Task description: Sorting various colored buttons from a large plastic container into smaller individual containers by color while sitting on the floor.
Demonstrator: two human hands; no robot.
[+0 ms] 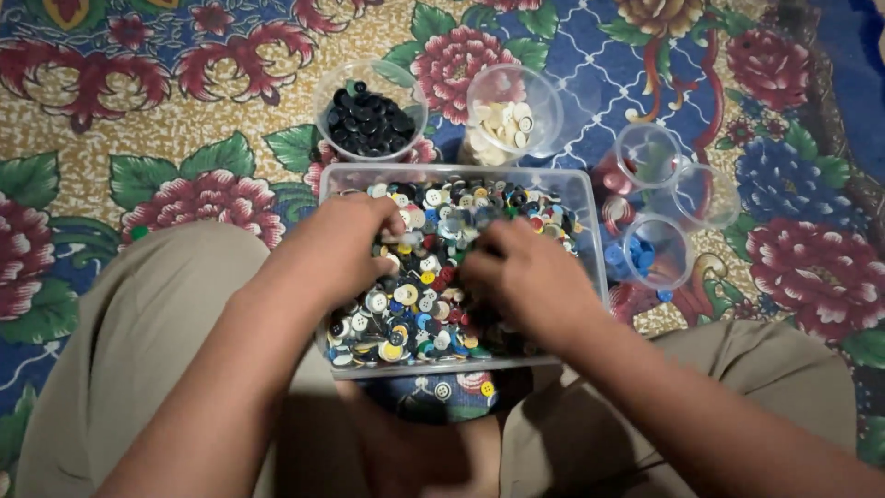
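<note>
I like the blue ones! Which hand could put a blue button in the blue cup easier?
Probably the right hand. It is in the button box on the side nearest the cup of blue buttons. The left hand would have to cross over.

left hand palm down, right hand palm down, fingers curled

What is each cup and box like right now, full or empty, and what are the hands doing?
Clear box: open, full of mixed buttons.
Cup of black buttons: upright, partly filled.
Cup of cream buttons: tipped on its side, partly filled.
Cup of blue buttons: tipped, a few inside.
Two empty cups: tipped, nothing inside.
Left hand: fingers down in the buttons.
Right hand: fingers down in the buttons.
</note>
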